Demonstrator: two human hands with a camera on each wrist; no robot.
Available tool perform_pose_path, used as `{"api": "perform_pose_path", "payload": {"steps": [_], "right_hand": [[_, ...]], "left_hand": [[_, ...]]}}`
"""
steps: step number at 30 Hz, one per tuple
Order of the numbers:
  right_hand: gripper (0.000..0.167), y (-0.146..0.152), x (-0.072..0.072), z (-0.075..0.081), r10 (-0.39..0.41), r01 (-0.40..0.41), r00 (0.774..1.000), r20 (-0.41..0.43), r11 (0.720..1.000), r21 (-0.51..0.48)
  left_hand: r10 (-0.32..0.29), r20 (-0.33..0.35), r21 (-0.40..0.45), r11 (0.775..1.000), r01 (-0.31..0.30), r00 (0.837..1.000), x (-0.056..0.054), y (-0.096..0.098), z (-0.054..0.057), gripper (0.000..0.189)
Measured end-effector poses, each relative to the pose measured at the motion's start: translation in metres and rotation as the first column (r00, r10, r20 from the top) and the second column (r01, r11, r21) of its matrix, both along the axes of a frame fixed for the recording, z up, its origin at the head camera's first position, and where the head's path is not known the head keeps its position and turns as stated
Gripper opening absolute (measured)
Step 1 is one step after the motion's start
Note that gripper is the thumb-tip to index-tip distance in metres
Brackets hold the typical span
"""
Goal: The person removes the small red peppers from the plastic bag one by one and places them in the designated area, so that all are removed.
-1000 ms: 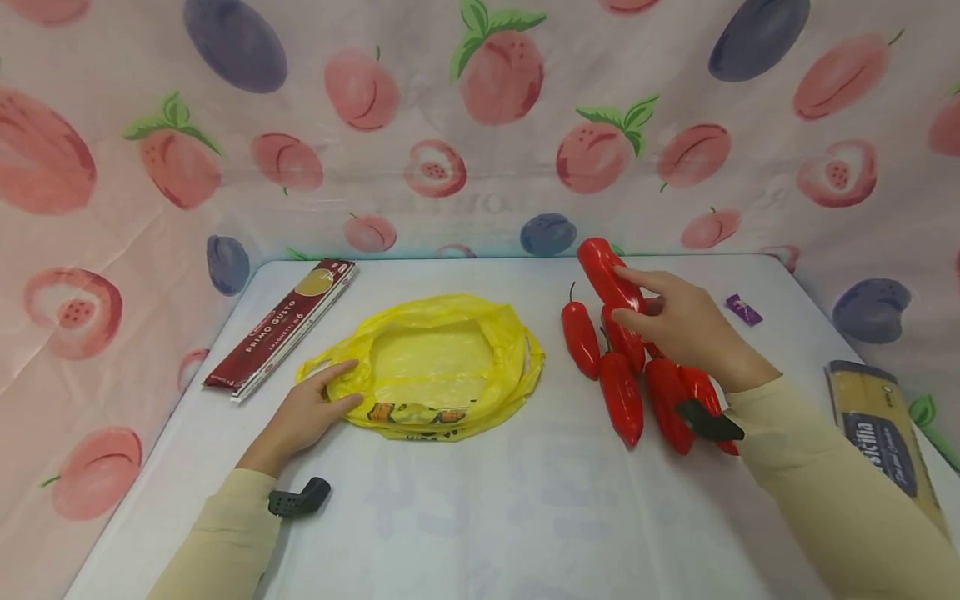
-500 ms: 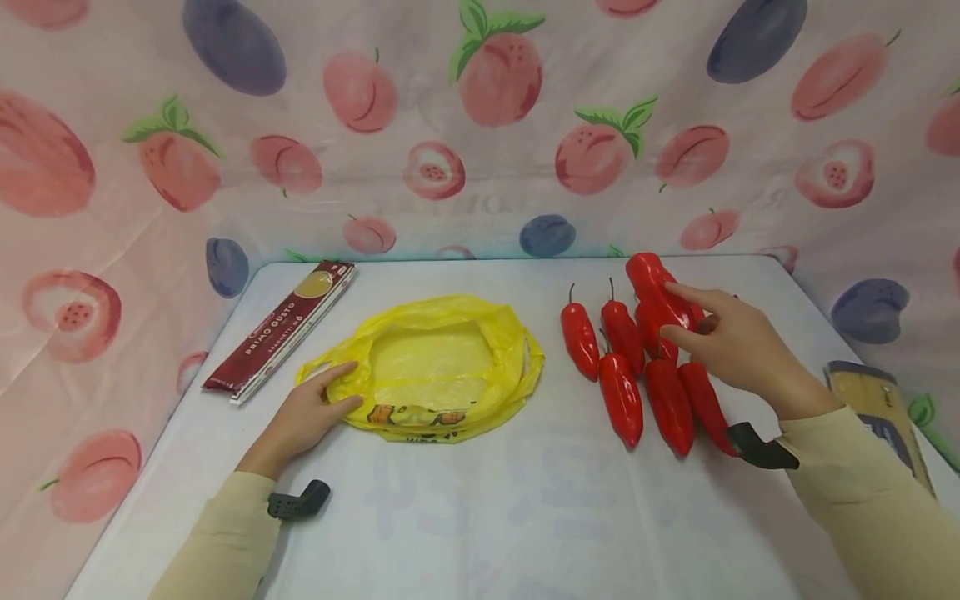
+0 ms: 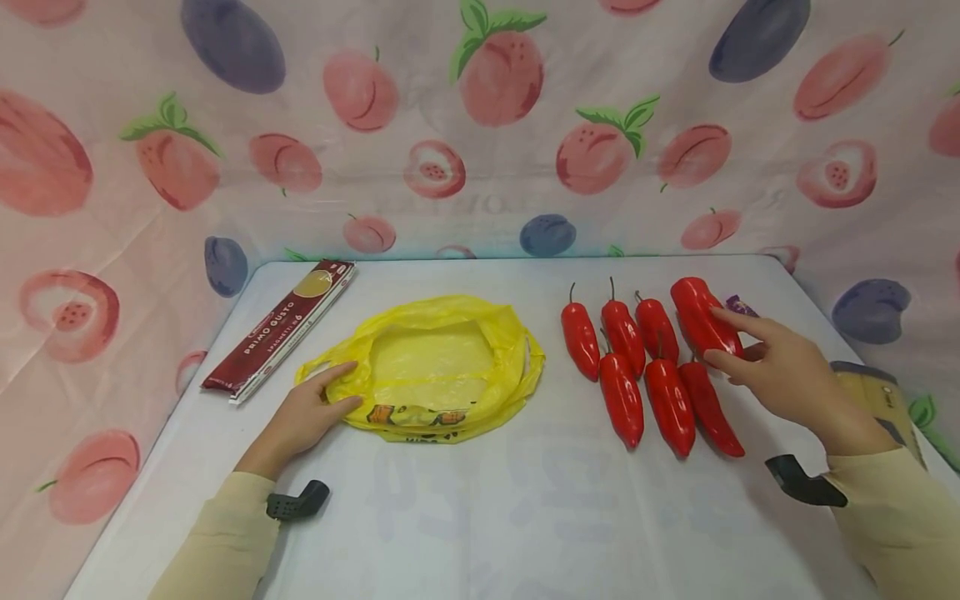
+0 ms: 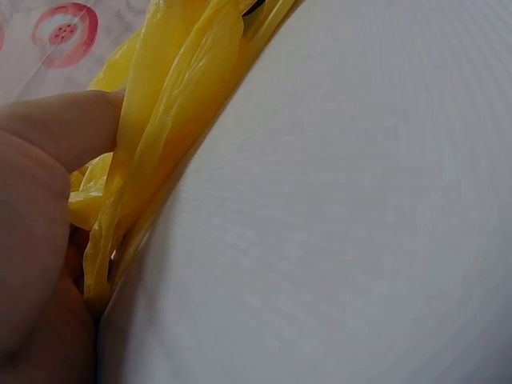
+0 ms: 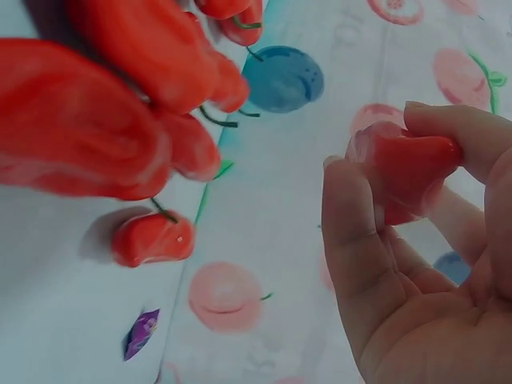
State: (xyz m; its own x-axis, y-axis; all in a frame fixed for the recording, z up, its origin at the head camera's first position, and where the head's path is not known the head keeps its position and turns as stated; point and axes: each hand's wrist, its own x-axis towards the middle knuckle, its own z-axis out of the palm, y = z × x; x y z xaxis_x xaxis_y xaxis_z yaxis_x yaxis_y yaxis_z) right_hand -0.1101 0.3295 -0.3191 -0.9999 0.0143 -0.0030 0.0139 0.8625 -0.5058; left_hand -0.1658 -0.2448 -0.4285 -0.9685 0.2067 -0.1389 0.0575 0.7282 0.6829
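My right hand (image 3: 798,371) holds a glossy red chili pepper (image 3: 703,312) between thumb and fingers at the right of the group. In the right wrist view, the fingers grip the narrow end of this red piece (image 5: 408,164). Several red chili peppers (image 3: 621,400) lie in two rough rows to its left. On the left, my left hand (image 3: 303,417) rests on the end of an open yellow plastic bag (image 3: 517,358), index finger and thumb spread apart on it. The left wrist view shows the thumb (image 4: 76,128) against the crumpled film; the other fingers are mostly hidden.
A dark red spaghetti packet (image 3: 277,333) lies at the back left. Behind the right hand is a small purple wrapper (image 3: 738,305). A yellow and blue packet (image 3: 870,392) near the right edge is partly covered by the right arm. A fruit-print cloth (image 3: 480,208) rises behind the table.
My right hand has moved rightward and lower with the held chili pepper, from above the row's middle to its right end. The peppers beneath are uncovered. The left hand has stayed on the bag.
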Motion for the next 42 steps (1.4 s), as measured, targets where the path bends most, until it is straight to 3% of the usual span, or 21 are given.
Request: {"api": "perform_pose_path", "payload": {"steps": [10,17,22,42], "right_hand": [[0.076,0.021,0.010,-0.014,-0.049,0.049,0.998,0.025,0.999,-0.003],[0.081,0.035,0.018,-0.023,-0.086,0.084,0.991,0.100,0.996,0.021],[0.078,0.042,0.022,-0.029,-0.098,0.095,0.992,0.077,0.995,0.037],[0.080,0.065,0.028,-0.048,-0.158,0.133,0.972,0.173,0.980,0.147]], "left_hand": [[0.008,0.013,-0.004,1.000,-0.008,1.000,0.002,0.000,0.001,0.070],[0.008,0.014,-0.005,1.000,-0.008,1.000,0.002,0.000,0.001,0.069],[0.008,0.023,-0.003,1.000,-0.008,1.000,0.002,0.000,0.001,0.070],[0.009,0.028,-0.001,1.000,-0.009,1.000,-0.001,0.000,0.000,0.070]]}}
